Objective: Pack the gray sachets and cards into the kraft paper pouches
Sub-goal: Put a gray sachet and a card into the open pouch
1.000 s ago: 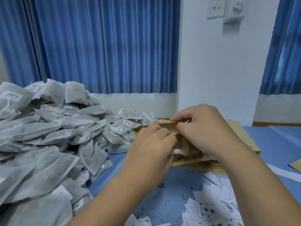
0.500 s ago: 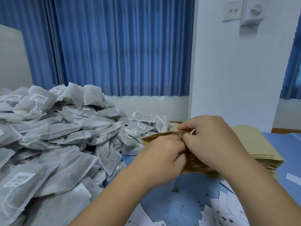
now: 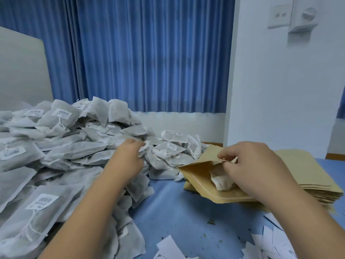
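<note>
A big heap of gray sachets [image 3: 61, 152] with white labels covers the left of the blue table. My left hand [image 3: 127, 157] reaches into the heap, its fingers curled on a sachet [image 3: 144, 145] at the heap's right side. My right hand [image 3: 248, 165] pinches the upper lip of an open kraft paper pouch [image 3: 197, 174], holding its mouth apart. A gray sachet [image 3: 221, 181] sits partly inside that pouch. The pouch lies on a stack of flat kraft pouches [image 3: 306, 171]. White cards [image 3: 268, 247] are scattered at the bottom right.
Blue table surface [image 3: 177, 208] shows between the heap and the pouches, with small crumbs on it. Blue curtains [image 3: 149, 53] and a white wall with a switch plate [image 3: 280, 15] stand behind. A pale board [image 3: 20, 71] leans at the far left.
My left hand has left the pouch and moved left to the sachet heap. My right hand still holds the pouch open, with a sachet now visible inside. The camera has turned left.
</note>
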Demonstrator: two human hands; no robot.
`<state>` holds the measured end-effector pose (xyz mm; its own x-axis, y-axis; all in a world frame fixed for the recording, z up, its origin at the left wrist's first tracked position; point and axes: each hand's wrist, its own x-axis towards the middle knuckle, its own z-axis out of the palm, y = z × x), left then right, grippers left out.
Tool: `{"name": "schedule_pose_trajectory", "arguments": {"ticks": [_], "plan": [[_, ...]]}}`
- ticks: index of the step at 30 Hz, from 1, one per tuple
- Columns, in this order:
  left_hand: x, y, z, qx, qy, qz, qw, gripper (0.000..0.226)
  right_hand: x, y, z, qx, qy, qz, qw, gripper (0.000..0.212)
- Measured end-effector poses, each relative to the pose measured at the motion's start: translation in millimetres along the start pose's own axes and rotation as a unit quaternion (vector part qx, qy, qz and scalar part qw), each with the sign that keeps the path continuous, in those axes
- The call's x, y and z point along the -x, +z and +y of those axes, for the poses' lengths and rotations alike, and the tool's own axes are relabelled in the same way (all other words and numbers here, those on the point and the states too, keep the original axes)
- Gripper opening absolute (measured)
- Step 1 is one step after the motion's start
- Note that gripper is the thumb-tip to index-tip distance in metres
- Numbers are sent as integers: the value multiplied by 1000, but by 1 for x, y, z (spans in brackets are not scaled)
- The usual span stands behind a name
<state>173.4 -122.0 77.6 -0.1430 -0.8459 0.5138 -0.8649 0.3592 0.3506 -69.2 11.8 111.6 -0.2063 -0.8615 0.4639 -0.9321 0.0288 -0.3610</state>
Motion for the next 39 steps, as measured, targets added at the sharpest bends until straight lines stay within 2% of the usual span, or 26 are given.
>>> {"name": "schedule_pose_trajectory", "arguments": {"ticks": [4, 7, 13, 18, 21, 24, 27, 30, 32, 34, 39], "plan": [[0, 23, -23, -75, -47, -41, 995, 62, -1, 3, -1, -2, -7, -4, 1000, 31], [-8, 27, -29, -172, -69, -51, 981, 53, -2, 3, 1, -7, -4, -5, 1000, 29], [-30, 28, -31, -308, -34, -80, 947, 31, -4, 1, 4, -14, -2, -3, 1000, 30], [-38, 30, -35, -353, -26, -55, 934, 27, -4, 1, 5, -19, -11, -3, 1000, 30], [-37, 24, -35, -323, -35, -29, 945, 18, -5, 0, 7, -23, -13, -7, 1000, 32], [-33, 19, -30, -221, -31, 55, 973, 8, -6, 0, 9, -26, -12, -7, 1000, 32], [-23, 10, -15, -71, -31, 140, 987, 21, -6, -1, 10, -26, -13, -5, 1000, 31], [-8, 0, 3, 48, -48, 182, 981, 23, -5, -3, 8, -27, -15, -6, 1000, 30], [-2, -9, 14, 100, -42, 181, 978, 26, -5, -4, 8, -26, -16, -3, 1000, 29], [2, -18, 26, 111, -12, 143, 983, 26, -5, -5, 9, -26, -15, -3, 1000, 28], [10, -24, 48, 39, 50, 49, 997, 28, -6, -8, 11, -27, -8, -2, 1000, 29]]}}
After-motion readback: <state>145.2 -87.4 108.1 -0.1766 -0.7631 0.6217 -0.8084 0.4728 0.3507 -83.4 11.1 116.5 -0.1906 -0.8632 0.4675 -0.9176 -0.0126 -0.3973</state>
